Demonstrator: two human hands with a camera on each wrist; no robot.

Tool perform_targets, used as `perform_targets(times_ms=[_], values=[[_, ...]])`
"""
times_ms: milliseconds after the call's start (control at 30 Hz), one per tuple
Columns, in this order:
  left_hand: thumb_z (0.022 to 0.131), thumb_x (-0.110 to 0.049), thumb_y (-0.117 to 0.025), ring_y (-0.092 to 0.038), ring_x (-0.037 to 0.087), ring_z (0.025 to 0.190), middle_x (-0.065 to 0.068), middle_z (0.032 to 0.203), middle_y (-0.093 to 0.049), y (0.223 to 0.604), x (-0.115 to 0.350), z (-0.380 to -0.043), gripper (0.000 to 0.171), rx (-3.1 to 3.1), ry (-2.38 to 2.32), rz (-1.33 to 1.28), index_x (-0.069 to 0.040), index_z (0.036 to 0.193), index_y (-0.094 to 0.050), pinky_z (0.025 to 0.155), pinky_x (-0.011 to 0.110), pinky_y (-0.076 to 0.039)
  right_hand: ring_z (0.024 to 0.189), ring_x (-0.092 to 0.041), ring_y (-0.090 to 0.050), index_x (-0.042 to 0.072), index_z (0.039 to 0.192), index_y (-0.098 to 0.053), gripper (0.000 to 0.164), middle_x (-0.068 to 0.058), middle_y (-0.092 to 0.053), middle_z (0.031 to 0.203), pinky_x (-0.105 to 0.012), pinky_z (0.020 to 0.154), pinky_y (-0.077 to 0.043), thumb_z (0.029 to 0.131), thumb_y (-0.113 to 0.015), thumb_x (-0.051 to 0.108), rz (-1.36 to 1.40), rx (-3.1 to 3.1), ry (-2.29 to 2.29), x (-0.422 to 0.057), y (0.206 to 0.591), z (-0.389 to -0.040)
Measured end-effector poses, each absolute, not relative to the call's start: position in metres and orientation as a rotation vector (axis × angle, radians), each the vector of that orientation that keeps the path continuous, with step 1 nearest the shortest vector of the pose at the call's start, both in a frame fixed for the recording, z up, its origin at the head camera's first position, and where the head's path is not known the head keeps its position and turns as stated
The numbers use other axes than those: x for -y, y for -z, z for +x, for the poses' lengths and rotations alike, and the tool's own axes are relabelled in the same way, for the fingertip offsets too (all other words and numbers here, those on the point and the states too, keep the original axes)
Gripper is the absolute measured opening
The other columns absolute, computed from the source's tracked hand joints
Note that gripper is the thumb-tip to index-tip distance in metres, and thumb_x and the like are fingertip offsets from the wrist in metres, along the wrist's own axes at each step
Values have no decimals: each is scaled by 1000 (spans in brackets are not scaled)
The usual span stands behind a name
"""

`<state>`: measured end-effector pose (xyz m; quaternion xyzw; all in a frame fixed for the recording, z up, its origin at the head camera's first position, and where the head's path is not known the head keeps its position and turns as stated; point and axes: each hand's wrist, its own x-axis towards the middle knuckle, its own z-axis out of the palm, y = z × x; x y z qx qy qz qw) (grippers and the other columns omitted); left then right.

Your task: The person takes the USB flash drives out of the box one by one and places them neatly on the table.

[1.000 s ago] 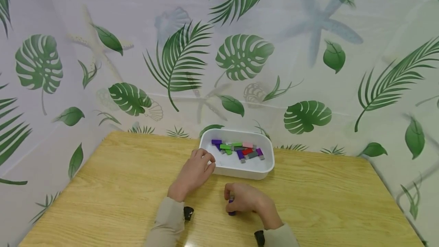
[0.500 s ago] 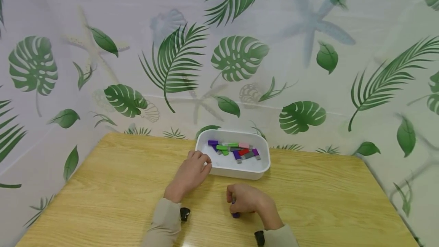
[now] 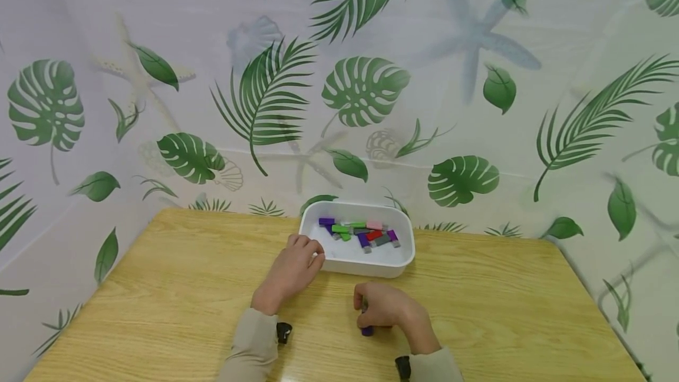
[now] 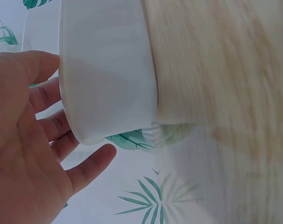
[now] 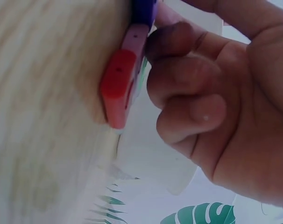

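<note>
My left hand [image 3: 290,269] rests at the left front corner of a white plastic tub [image 3: 350,268]. In the left wrist view its thumb tip and several fingertips meet the tub's rim, while the little finger stays off it. My right hand [image 3: 389,306], in front of the tub, pinches a purple USB stick [image 3: 367,331] close over the table between thumb and index finger. In the right wrist view a pink USB stick [image 5: 134,39] and a red USB stick [image 5: 118,79] stand in line with the purple one; my hand hides them in the head view.
Inside the tub lie loose USB sticks: several purple ones, green ones [image 3: 341,229], a red one [image 3: 373,235], a pink one [image 3: 374,225] and grey ones. The wooden table [image 3: 493,299] ends at a leaf-patterned cloth backdrop [image 3: 467,181] right behind the tub.
My right hand has slid a little to the right relative to the tub, with the purple USB stick. My left hand stays at the tub's corner. The head view has shifted slightly.
</note>
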<state>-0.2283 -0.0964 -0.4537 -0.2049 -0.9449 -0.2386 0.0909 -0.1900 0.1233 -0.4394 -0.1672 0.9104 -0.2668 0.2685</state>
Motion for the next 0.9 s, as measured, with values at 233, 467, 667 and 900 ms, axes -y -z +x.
perform_targets(times_ms=[233,467,667,900], values=[[102,-22,-52,-47,25,108,5,102,-59,454,98,-227,17,2811,719,-610,-11,101,-66,87,42,-49,49,-12,-43,13,93,-59,23,0,-53,68,-25,47,-34,79,-76,8,-454,-2438,744,-122,442,-191],[102,-23,-52,-47,26,108,5,102,-60,454,98,-228,18,2805,724,-610,-12,101,-65,88,42,-48,47,-11,-41,12,86,-57,21,1,-54,66,-25,45,-33,77,-75,5,-489,-2412,779,-123,440,-191],[102,-23,-51,-47,25,107,4,101,-60,457,99,-229,18,2800,712,-631,-12,101,-65,87,42,-49,49,-9,-42,13,75,-59,19,4,-54,64,-23,45,-32,74,-76,6,-564,-2408,750,-124,440,-190],[103,-22,-50,-46,25,106,4,100,-60,456,99,-228,19,2797,721,-632,-12,101,-65,85,42,-49,56,-10,-47,10,76,-60,22,4,-55,67,-24,50,-36,71,-80,3,-620,-2408,730,-124,438,-191]])
